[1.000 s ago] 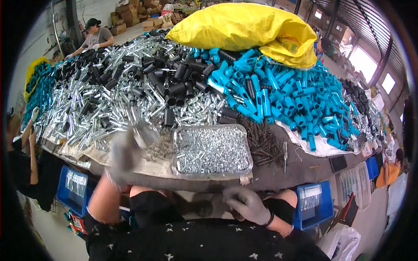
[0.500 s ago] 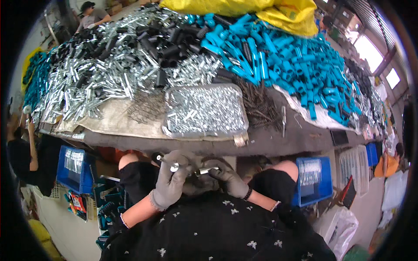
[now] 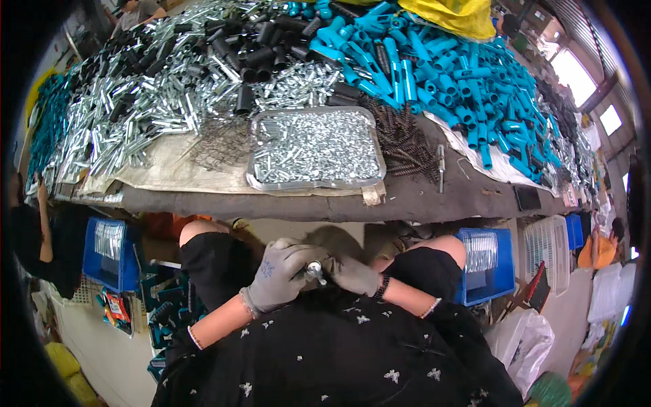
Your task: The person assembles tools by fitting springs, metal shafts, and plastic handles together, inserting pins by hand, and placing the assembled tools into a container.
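Note:
My left hand (image 3: 279,271), in a grey glove, is closed around a silver metal part (image 3: 314,268) whose round end faces up. Against it, over my lap, my gloved right hand (image 3: 354,275) has its fingers curled onto the same part. The lower portion of the part is hidden by my fingers. Beyond my hands, a clear tray (image 3: 319,185) full of small silver pins rests at the table's front. Dark coil springs (image 3: 409,148) lie right of it, and thin wire pieces (image 3: 220,146) lie left.
Silver tubes (image 3: 152,112), black sleeves (image 3: 261,57) and teal plastic handles (image 3: 468,91) are heaped on the table. A slim metal tool (image 3: 441,169) lies near its edge. Blue crates (image 3: 91,268) (image 3: 503,288) flank my knees. Another person's arm (image 3: 45,227) shows at far left.
My hands have come together, the right moving left to meet the left. The separate silver cylinder and the dark-ended piece no longer show apart. The view has tilted downward slightly.

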Demonstrator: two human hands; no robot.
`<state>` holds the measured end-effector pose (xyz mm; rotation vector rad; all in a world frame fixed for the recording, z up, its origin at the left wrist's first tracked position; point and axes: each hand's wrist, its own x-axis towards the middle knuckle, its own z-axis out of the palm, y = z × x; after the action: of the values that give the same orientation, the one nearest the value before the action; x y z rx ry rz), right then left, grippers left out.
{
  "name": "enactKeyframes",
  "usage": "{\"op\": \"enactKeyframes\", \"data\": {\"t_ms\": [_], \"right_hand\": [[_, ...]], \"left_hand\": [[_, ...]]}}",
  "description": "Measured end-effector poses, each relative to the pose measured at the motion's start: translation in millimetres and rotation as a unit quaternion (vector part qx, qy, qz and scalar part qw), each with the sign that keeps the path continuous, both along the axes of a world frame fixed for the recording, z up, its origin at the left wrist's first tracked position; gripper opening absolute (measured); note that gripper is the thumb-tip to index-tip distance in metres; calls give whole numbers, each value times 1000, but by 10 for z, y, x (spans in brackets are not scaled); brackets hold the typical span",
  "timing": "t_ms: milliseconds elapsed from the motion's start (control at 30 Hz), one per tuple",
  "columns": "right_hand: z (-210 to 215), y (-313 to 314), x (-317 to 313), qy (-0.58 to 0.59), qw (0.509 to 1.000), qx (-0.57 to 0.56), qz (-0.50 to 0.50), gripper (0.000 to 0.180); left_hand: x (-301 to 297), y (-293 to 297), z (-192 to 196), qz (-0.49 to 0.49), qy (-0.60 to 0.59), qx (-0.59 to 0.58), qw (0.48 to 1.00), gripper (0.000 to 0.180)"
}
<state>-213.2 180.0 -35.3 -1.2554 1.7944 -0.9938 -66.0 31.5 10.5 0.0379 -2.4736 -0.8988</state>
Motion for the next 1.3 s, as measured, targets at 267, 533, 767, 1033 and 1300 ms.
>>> {"op": "enactKeyframes", "data": {"t_ms": [267,533,767,1033,1300], "right_hand": [[1335,-1111,-525,149,974,-163,-44,22],[1150,-2242,-840,417,900,-126,27,29],[1477,-2012,-1140,87,948,-278,-130,26],[1284,-113,-626,133,986,-86,53,29],[971,577,-449,-107,989,-27,-101,33]], "left_hand": [[326,-84,-269,53,-136,199,969,35],[854,-266,-587,-22,-221,330,917,36],[865,-289,-651,-89,-209,374,899,26],[651,-393,-202,1,-126,644,755,14],[31,-248,-98,-111,-241,551,792,14]]}}
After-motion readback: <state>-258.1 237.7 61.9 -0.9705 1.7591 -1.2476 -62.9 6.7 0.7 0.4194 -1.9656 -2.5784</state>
